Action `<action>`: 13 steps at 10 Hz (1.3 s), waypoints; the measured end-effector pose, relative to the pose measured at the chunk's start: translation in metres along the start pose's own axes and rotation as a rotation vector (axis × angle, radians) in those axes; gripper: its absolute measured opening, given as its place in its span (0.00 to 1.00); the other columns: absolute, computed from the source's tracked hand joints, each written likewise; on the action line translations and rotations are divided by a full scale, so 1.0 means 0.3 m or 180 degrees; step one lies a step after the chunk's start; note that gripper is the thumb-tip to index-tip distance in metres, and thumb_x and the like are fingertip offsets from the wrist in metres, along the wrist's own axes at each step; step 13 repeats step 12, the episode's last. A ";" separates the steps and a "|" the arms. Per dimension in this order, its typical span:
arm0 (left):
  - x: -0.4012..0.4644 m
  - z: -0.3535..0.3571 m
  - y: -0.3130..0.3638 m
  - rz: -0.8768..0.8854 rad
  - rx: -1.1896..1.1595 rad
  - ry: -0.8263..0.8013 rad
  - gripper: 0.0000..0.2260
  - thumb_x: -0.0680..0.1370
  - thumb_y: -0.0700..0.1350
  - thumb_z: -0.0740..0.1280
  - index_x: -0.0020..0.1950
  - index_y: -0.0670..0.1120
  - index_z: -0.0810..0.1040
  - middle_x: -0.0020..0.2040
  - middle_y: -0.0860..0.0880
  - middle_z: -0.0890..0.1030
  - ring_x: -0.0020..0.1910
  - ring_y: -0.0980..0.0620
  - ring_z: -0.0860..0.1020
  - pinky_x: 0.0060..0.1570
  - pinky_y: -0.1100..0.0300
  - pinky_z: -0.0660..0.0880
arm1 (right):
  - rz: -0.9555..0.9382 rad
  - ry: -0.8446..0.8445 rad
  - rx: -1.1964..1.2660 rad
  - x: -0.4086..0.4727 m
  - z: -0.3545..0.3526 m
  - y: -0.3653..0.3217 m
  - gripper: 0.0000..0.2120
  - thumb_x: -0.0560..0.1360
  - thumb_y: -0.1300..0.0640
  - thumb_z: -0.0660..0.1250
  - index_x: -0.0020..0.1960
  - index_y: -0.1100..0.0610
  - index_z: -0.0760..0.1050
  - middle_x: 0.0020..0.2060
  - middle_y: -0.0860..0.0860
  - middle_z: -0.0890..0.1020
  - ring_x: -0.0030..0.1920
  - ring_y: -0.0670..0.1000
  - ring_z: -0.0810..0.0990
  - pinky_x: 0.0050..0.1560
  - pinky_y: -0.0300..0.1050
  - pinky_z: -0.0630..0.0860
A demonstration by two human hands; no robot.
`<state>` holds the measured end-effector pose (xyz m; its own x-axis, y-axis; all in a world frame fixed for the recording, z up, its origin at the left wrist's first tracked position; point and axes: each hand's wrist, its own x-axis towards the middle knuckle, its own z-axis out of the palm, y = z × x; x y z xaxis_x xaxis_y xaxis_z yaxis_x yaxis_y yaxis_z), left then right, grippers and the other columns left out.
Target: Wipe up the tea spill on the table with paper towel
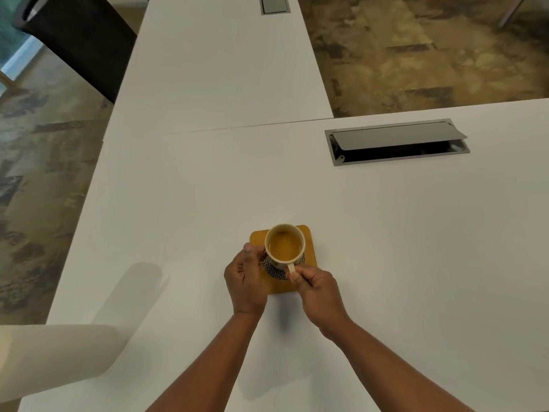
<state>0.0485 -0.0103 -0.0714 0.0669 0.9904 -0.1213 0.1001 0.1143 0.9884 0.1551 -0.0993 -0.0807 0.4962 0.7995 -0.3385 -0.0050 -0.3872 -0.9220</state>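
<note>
A patterned cup (284,248) of light brown tea stands on an orange coaster (309,254) in the middle of the white table (386,248). My left hand (245,281) curls around the cup's left side. My right hand (316,288) pinches the cup's handle on its near side. A roll of white paper towel (56,358) stands at the table's near left corner, close to the camera. No spilled tea shows on the table top.
An open grey cable hatch (398,142) is set into the table at the back right. A second white table (219,63) joins on the far side. A dark chair (80,40) stands at the back left, over patterned carpet.
</note>
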 end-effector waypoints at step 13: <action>0.122 0.010 0.224 0.1416 0.2699 -0.0799 0.30 0.83 0.61 0.47 0.83 0.50 0.52 0.83 0.53 0.51 0.82 0.54 0.44 0.79 0.53 0.45 | -0.1407 0.0810 -0.1930 0.118 -0.067 -0.290 0.26 0.83 0.47 0.51 0.79 0.53 0.61 0.78 0.50 0.64 0.80 0.50 0.56 0.77 0.51 0.56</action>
